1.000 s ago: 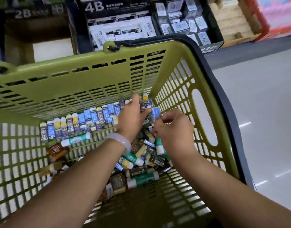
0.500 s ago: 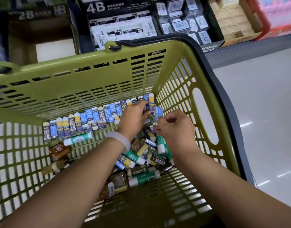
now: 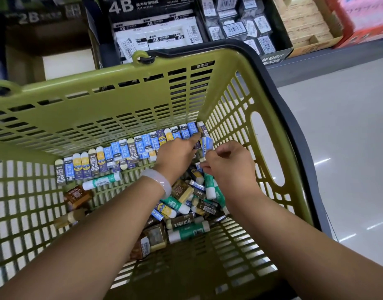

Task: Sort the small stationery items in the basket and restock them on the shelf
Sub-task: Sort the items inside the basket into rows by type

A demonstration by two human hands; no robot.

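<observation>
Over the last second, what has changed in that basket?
The left hand slid right along the eraser row, its fingers now at the far end. The right hand kept pinching a blue eraser, tipping it upright beside the row's end. The loose pile and basket stayed put.

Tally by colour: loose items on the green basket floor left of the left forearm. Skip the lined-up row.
Green-and-white glue stick: 1
Brown-wrapped erasers: 2
Total: 3
</observation>
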